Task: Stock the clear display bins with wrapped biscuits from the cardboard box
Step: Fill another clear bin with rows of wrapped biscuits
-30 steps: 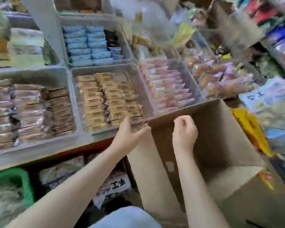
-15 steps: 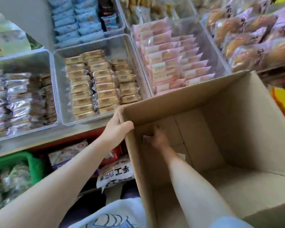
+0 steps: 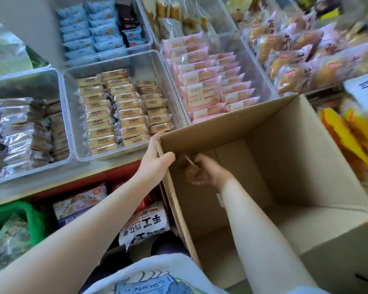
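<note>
The left hand (image 3: 155, 164) grips the cardboard box (image 3: 285, 166) at its near-left corner, thumb over the rim. Deep inside, the right hand (image 3: 206, 172) clutches wrapped biscuits (image 3: 188, 166), dim in shadow. Beyond the fingers, the box floor lies bare. The clear bin (image 3: 123, 60) sits just past the rim.

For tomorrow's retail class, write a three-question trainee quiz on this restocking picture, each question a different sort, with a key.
1. True or false: the left hand grips the corner of the box.
2. Where is the right hand?
A. in the pink bin
B. inside the box
C. on the green basket
3. Fill in: the bin of tan biscuits sits directly ___ of the pink packs.

Key: 1 true; 2 B; 3 left.
</note>
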{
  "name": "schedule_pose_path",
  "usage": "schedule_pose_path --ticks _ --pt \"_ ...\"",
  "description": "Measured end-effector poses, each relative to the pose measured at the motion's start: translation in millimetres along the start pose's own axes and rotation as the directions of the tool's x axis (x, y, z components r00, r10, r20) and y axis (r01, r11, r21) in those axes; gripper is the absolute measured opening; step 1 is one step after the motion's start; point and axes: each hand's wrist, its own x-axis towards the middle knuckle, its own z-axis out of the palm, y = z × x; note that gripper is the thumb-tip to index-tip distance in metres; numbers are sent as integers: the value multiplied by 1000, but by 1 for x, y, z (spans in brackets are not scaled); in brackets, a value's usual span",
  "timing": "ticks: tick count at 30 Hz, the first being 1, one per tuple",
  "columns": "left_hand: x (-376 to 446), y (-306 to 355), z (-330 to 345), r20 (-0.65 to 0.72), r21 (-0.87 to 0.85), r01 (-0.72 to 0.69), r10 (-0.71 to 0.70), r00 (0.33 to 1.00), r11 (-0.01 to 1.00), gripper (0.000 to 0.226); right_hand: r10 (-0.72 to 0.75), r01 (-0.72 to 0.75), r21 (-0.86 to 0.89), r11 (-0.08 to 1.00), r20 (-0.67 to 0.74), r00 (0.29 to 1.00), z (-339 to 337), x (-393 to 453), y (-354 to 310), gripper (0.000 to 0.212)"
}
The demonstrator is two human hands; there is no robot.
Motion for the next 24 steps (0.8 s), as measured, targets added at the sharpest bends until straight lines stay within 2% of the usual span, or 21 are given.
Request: schedule_pose_path --ticks 2,5,7,9,10,12,14,16,18,19,21,23,24 --pt "-5 1 -1 1 -21 0 0 1000 1000 61 -64 51 144 988 92 994 2 -45 -9 41" --pt "-17 2 -11 -16 32 6 -5 1000 999 59 -240 203 325 924 78 968 17 -107 -16 49" --pt "-24 2 -28 -37 33 0 1 999 999 40 -374 321 330 888 111 921 35 -141 -20 57" --pt "-32 0 -61 -116 48 -64 70 991 997 17 -475 416 283 864 185 861 62 -166 -28 62" --pt "-35 -2 -84 -175 92 -108 123 977 990 13 -514 460 251 852 224 828 79 -172 -34 59" --pt "-39 -13 -139 -334 169 -167 216 917 971 20 -559 528 183 829 262 787 123 -173 -50 45" --pt "-41 -28 -201 -492 225 -216 302 816 950 22 -562 554 103 826 221 797 175 -160 -64 36" --pt "-41 -50 -265 -589 354 -163 355 726 921 16 -565 576 -36 817 152 811 232 -138 -74 23" --pt "-36 -78 -326 -624 505 -15 377 684 863 11 -607 605 -296 739 97 789 287 -115 -77 16" --pt "-32 -93 -353 -621 572 69 377 688 818 21 -642 612 -424 667 90 762 311 -104 -79 15" --pt "-27 -124 -397 -571 690 209 344 745 693 47 -708 625 -592 509 124 695 355 -85 -87 16" --pt "-26 -146 -420 -499 771 281 267 825 572 63 -760 619 -697 362 163 629 393 -64 -101 19" --pt "-26 -153 -425 -467 798 286 246 849 530 67 -803 607 -751 261 180 568 408 -50 -110 22"
